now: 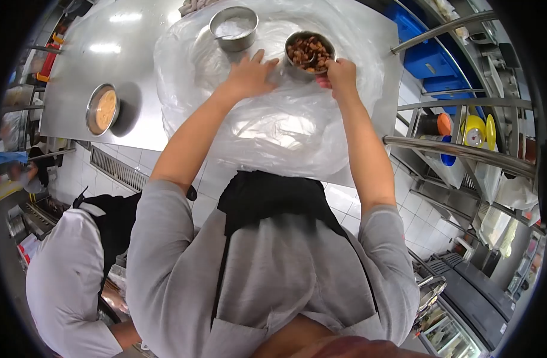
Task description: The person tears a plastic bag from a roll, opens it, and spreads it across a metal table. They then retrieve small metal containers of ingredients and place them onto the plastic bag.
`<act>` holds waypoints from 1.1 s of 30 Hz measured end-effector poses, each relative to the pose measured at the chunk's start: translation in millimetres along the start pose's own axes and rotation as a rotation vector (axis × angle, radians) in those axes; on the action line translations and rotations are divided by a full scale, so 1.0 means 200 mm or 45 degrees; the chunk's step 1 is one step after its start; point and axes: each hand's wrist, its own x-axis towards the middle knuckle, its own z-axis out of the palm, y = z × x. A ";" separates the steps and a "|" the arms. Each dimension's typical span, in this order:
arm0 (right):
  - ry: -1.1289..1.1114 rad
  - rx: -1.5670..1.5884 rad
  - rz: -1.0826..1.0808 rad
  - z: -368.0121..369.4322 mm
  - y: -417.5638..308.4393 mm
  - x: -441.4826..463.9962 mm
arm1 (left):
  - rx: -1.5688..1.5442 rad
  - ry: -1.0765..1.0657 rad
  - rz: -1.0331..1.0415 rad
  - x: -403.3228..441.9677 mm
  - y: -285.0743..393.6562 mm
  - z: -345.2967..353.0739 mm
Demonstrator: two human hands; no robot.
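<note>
My right hand (340, 77) grips the near right rim of a round metal bowl (290, 61) filled with brown chopped pieces. The bowl stands on a crumpled clear plastic sheet (243, 149) spread over the steel table. To its left, my left hand (249, 74) lies with fingers spread on the plastic, holding nothing. Just beyond those fingers is a second metal bowl (242, 44) with white contents and what looks like a utensil handle inside. A third metal bowl (94, 113), holding a tan, grainy food, sits further left on the table.
The steel table (142, 65) ends close to my apron. Metal racks with rails (458, 149) stand on the right, holding a yellow scale (475, 132) and blue bins (428, 59). A co-worker in a light shirt (67, 268) is close behind on my left.
</note>
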 end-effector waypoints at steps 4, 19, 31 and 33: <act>0.107 -0.015 -0.164 0.04 0.05 0.08 | 0.188 -0.188 -0.185 -0.18 0.03 0.03; 0.000 -1.398 -0.700 -0.26 0.30 -0.23 | 0.154 0.007 -0.372 -0.24 -0.24 -0.07; 0.095 -1.026 -0.896 -0.10 0.19 -0.11 | 0.314 0.379 -0.509 -0.12 0.01 -0.03; 0.143 -1.077 -0.760 -0.13 0.17 -0.11 | 0.482 0.457 -0.440 -0.18 -0.06 0.06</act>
